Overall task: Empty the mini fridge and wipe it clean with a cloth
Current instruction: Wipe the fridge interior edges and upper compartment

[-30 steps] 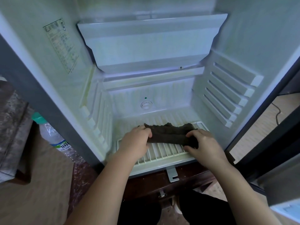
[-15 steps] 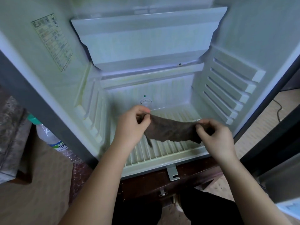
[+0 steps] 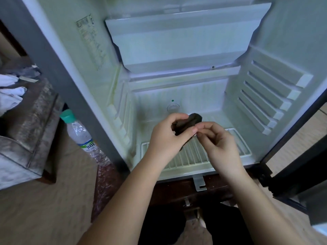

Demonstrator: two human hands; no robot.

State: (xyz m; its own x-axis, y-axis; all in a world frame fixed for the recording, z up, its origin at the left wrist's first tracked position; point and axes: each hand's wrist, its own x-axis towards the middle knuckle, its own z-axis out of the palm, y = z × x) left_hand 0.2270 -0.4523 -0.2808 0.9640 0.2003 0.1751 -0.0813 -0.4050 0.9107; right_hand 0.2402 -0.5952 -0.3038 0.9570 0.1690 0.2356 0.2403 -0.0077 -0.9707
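Observation:
The mini fridge (image 3: 177, 89) stands open with a bare white inside. A white ribbed rack (image 3: 187, 158) lies on its floor. A dark brown cloth (image 3: 192, 120) is bunched up above the rack. My left hand (image 3: 168, 137) grips it from the left. My right hand (image 3: 219, 144) pinches the cloth's lower edge, fingertips touching the left thumb. Most of the cloth is hidden between the two hands.
A plastic water bottle (image 3: 79, 137) with a green cap stands on the floor left of the fridge. A grey padded seat (image 3: 26, 131) with white cloths (image 3: 10, 92) is at far left. The dark fridge door (image 3: 300, 165) hangs open at right. A dark wooden base (image 3: 177, 191) sits under the fridge.
The cloth lay stretched on the rack, was lifted and held spread between both hands, and is now bunched as my hands came together. The view shifted right.

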